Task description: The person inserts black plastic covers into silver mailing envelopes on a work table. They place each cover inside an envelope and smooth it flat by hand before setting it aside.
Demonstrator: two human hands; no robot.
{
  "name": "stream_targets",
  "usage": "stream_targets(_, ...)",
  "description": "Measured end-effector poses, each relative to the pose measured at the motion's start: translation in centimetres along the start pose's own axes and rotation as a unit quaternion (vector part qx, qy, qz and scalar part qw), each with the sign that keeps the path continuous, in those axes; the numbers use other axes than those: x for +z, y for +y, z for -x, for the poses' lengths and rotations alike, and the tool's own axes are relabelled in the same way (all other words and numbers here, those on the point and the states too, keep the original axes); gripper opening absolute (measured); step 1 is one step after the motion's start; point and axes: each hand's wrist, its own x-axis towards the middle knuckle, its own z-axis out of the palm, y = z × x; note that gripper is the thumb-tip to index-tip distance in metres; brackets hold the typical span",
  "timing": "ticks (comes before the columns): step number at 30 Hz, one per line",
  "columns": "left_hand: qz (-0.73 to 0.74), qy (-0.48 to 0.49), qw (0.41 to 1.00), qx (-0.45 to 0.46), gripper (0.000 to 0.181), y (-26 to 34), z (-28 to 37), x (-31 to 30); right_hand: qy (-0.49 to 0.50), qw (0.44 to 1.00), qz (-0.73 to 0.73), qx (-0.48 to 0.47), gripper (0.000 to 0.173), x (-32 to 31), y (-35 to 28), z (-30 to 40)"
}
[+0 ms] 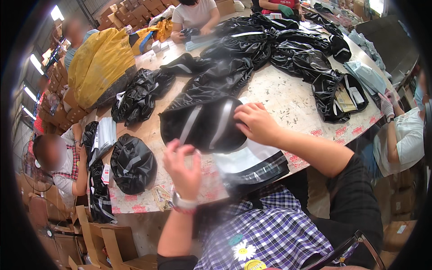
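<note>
A glossy black elastic-edged cover (209, 125) with two pale reflective strips lies spread in front of me. My right hand (258, 123) has its curled fingers on the cover's right edge. Blurred by motion, my left hand (184, 165) is by the lower left edge, fingers apart, with nothing seen in it. Partly under the cover and towards me is a white plastic bag (249, 157) with a dark, shiny lower end. A bundled black cover (133, 164) sits left of my left hand.
More black covers (233, 64) are heaped across the table (270, 91). A large yellow sack (101, 64) stands at the far left. Co-workers sit around the table; one's gloved hands (388, 103) hold pale bags (366, 76) at right. Cardboard boxes (111, 239) stand below, left.
</note>
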Motion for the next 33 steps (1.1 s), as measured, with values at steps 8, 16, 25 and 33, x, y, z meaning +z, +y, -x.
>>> stream_targets(8, -0.077, -0.118, 0.988, -0.069, 0.026, -13.9, -8.2, 3.9, -0.222, 0.958, 0.161, 0.088, 0.03, 3.0, -1.8, -1.6)
stream_targets(16, -0.307, 0.082, 0.945, 0.076, 0.076, -3.6, -6.6, -2.6, 0.198, 0.922, 0.333, -0.002, 0.053, -12.1, 2.0, -0.6)
stream_targets(25, -0.242, -0.245, 0.937, 0.054, 0.059, 2.0, 0.7, 0.3, -0.01, 0.974, 0.225, 0.006, 0.026, -6.3, 2.6, 7.8)
stream_targets(33, -0.088, -0.378, 0.909, 0.151, 0.078, 6.9, 2.4, 3.1, 0.002, 0.991, -0.13, -0.019, 0.051, -4.0, -0.8, 11.3)
